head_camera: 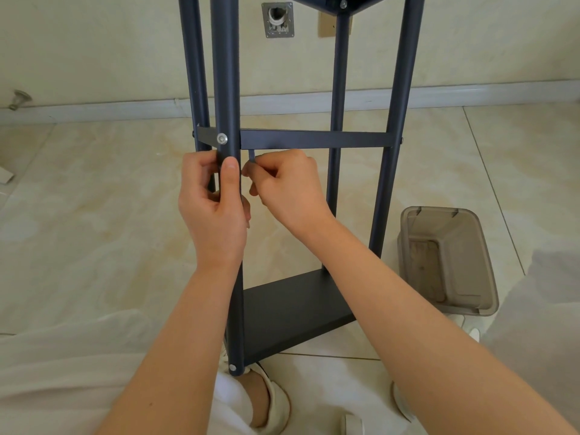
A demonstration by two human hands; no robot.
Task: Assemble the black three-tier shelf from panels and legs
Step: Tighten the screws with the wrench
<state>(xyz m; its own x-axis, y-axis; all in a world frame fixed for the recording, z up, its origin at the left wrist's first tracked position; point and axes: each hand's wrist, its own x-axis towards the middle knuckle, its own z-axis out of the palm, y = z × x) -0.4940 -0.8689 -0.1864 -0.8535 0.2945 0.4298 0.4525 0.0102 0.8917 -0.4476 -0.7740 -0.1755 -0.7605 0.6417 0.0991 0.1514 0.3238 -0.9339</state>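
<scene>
— Your left hand (213, 211)?
— Gripping the front leg (225, 73) of the upright shelf (292, 309), just under its screw (222, 138).
— Your right hand (288, 186)?
— Pinching a thin dark tool (252, 156) right beside that leg.

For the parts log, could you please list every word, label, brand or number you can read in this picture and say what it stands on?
None: no text can be read in this view.
The front leg, bottom panel, grey plastic bin and metal wall plate show no print or labels.
The small dark tool pinched by the right hand is too small to show any marking.
</scene>
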